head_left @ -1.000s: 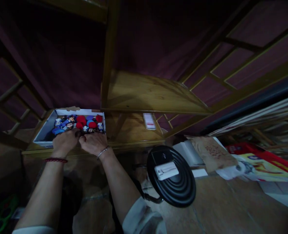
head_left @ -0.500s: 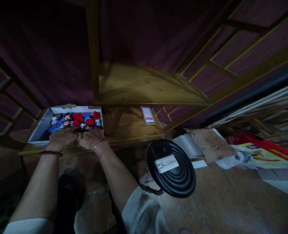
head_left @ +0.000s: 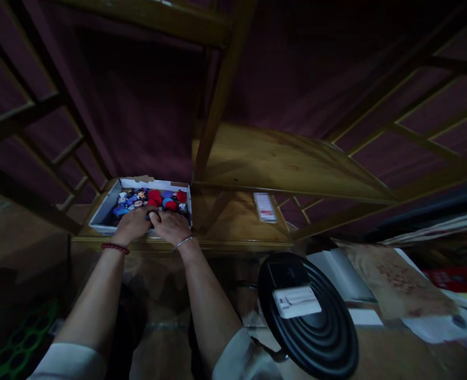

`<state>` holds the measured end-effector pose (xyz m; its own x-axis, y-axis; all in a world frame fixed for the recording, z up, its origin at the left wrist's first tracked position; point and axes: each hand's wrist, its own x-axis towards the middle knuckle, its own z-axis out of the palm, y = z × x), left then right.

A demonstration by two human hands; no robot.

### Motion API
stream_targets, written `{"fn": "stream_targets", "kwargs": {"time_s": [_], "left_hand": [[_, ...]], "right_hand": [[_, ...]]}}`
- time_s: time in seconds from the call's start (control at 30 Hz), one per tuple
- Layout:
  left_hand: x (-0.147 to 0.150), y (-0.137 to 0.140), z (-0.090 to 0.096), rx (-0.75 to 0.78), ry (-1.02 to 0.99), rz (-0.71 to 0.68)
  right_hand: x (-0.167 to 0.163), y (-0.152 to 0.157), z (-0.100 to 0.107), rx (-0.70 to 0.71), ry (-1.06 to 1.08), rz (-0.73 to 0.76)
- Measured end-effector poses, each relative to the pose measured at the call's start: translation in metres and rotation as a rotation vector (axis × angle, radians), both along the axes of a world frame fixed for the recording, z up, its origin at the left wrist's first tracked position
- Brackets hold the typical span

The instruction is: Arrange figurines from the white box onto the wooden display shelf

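Note:
Both my hands meet at the near side of a shallow white box (head_left: pixel 102 211) on a wooden shelf. My left hand (head_left: pixel 134 224), with a red bead bracelet at the wrist, reaches over the box's front edge with fingers curled. Beside it my right hand (head_left: pixel 170 226), wearing a silver bangle, is curled in the same way. Between the fingertips is a small dark thing (head_left: pixel 153 215) that I cannot make out. In the box lie several small figures (head_left: pixel 140 195) in blue and white, and red round pieces (head_left: pixel 154 197).
The low wooden shelf (head_left: pixel 233 232) runs right, with a blurred white-and-red card or phone (head_left: pixel 265 207) on it. A round black ridged stool (head_left: pixel 328 338) carries a white box (head_left: pixel 296 302) and a black box (head_left: pixel 287 274). Brown paper packaging (head_left: pixel 395 279) lies on the floor at right.
The view has shifted, so the box, shelf and stool appear farther right and lower. My hands stay together at the box's front side, fingers still curled.

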<state>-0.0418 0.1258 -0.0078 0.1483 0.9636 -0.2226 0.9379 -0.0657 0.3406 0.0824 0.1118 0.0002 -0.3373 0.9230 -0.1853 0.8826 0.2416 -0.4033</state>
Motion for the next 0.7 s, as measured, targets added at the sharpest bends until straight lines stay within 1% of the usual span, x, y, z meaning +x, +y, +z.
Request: {"fn": "stream_targets", "kwargs": {"time_s": [0.17,0.33,0.4,0.53,0.7], "left_hand": [[-0.002,-0.003,0.001,0.084,-0.125,-0.039],[-0.006,0.000,-0.003,0.161,-0.256,0.062],[-0.007,0.001,-0.003,0.168,-0.289,0.071],[-0.009,0.000,-0.002,0.167,-0.284,0.067],[-0.017,-0.003,-0.004,0.203,-0.162,0.106]], "right_hand": [[-0.003,0.000,0.002,0.080,0.047,-0.004],[-0.005,0.003,0.004,0.123,0.135,0.013],[-0.008,0.005,0.005,0.120,0.140,0.022],[-0.013,0.011,0.005,0.111,0.108,0.024],[-0.011,0.017,0.002,0.166,0.057,-0.107]]}}
